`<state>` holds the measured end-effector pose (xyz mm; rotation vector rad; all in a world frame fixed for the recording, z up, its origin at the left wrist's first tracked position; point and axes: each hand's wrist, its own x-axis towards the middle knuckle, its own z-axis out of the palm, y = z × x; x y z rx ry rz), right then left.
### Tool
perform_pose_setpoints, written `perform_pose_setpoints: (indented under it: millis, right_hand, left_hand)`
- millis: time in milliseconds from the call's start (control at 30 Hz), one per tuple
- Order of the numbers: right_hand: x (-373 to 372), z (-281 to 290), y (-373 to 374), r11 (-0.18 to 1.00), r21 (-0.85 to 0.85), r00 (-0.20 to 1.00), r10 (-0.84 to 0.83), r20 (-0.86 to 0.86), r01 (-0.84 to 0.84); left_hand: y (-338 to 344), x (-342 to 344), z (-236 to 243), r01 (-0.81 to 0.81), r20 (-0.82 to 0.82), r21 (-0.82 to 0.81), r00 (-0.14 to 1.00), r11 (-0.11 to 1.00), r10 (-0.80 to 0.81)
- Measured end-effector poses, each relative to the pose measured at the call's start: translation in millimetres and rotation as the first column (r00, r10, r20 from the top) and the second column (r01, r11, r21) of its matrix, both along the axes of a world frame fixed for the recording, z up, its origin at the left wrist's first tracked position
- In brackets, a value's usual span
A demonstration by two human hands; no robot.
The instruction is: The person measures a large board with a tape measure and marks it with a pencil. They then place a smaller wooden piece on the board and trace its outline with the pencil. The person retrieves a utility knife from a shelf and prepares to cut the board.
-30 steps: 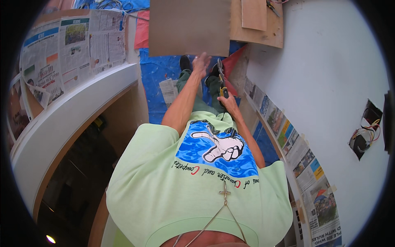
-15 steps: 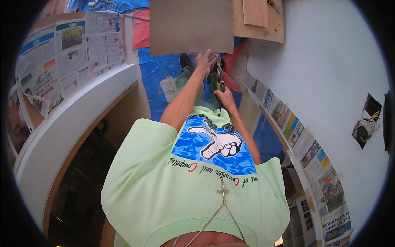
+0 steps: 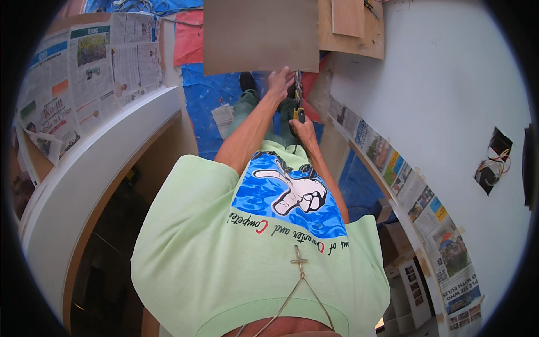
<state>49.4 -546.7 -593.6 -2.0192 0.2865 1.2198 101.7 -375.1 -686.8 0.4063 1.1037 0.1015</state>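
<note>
A flat brown-grey sheet [image 3: 261,36] reaches from the top of the view toward me. At its near edge, my left hand [image 3: 279,84] pinches the sheet close to the right corner, with part of the fingers hidden. My right hand [image 3: 304,130] is closed round the yellow and black handles of a pair of snips [image 3: 298,95]. The metal jaws point away from me and meet the sheet's near edge, just right of my left fingers. How far the jaws are apart is too small to tell.
Blue tarp [image 3: 205,121] and red sheeting [image 3: 188,42] cover the floor around my feet. A wooden board [image 3: 353,45] lies at the far right. Newspaper-covered surfaces [image 3: 84,84] flank me, and exposed wires [image 3: 494,163] hang from a hole in the white wall [image 3: 449,101].
My view has shifted slightly, so the surroundings sit a little further left. Both hands, the snips and the sheet keep nearly the same places.
</note>
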Motion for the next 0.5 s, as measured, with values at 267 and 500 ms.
perform_pose_setpoints:
  millis: [267,500]
  right_hand:
    - [2.7,-5.8,-2.0,1.000,0.002,1.000,0.006,-0.015,-0.006]
    - [4.4,-10.5,-4.0,0.999,-0.023,0.999,0.048,-0.024,-0.049]
  left_hand:
    - [2.0,2.5,10.3,-0.022,0.007,0.021,1.000,1.000,0.022]
    - [3.5,2.7,9.7,-0.012,-0.021,0.018,1.000,1.000,0.012]
